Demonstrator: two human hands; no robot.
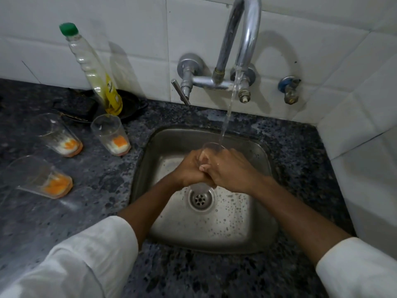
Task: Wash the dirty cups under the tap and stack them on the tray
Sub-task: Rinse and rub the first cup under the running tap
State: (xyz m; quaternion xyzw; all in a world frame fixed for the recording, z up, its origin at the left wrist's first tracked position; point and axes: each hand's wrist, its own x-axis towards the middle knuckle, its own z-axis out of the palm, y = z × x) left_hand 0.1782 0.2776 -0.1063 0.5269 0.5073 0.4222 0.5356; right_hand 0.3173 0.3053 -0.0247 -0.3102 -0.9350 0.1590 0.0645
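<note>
- Head view looks down on a steel sink (253,214) set in a dark speckled counter (103,175), white tiled wall (129,22) behind.
- Wall tap (247,39) is running; water stream (227,117) drops straight into a clear cup (211,147) held over the basin, above the drain (200,198).
- Left hand (190,168) & right hand (232,171) both wrap round that cup, fingers curled on it and overlapping at the front; only the rim and a bit of the base show between them.
- Both forearms reach in from the bottom edge w/ white sleeves (90,254) pushed back.
- Three more dirty cups sit on the counter left of the sink, each w/ orange & white residue at the bottom:
- near-sink cup (110,134), upright, just beside the sink's left rim;
- far-left cup (59,135), next to it, a little apart;
- front cup (40,177), nearer the person, well apart from the sink.
- Clear bottle (94,69) w/ green cap and a bit of yellow liquid stands behind the cups, against the wall, its base on a dark dish (131,104).
- Small blue-handled valve (289,89) is on the wall right of the tap.
</note>
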